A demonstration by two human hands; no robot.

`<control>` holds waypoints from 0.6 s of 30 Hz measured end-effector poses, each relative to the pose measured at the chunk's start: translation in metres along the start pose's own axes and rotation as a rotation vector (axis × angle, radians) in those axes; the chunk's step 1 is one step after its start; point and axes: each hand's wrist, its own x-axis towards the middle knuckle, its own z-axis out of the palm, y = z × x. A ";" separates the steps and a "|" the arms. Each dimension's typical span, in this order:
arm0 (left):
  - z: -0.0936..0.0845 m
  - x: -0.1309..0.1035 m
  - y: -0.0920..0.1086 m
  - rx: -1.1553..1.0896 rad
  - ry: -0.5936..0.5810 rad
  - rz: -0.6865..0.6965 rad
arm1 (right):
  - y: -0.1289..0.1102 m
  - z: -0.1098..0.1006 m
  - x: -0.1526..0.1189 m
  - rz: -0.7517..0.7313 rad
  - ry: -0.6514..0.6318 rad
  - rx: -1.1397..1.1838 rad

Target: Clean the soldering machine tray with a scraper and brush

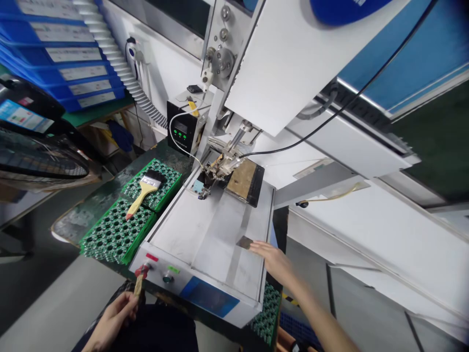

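My left hand (119, 313) is closed around a thin yellowish-brown strip (138, 284), held upright in front of the red button (142, 270) on the machine's front panel. My right hand (266, 254) reaches over the white machine bed (212, 239), its fingers together on the edge of a small dark flat piece (244, 242). Farther back on the bed lies a brown plate in a black frame (242, 181), beside the metal tool head (227, 164). A brush with a yellow handle (142, 195) rests on green circuit board panels (117, 230) left of the machine.
A black control box (181, 128) stands behind the bed. Blue bins (69, 54) and a fan (36, 146) are at the left. A black cable (311, 132) crosses above the bed. More green boards (266, 313) lie at the machine's right side.
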 end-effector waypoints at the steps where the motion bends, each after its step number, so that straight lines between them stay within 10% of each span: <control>1: -0.001 -0.001 0.000 -0.018 -0.001 -0.007 | -0.003 0.001 0.000 0.001 0.020 0.013; 18: 0.002 0.001 0.017 -0.068 0.024 0.057 | -0.032 0.025 -0.016 -0.046 0.027 -0.026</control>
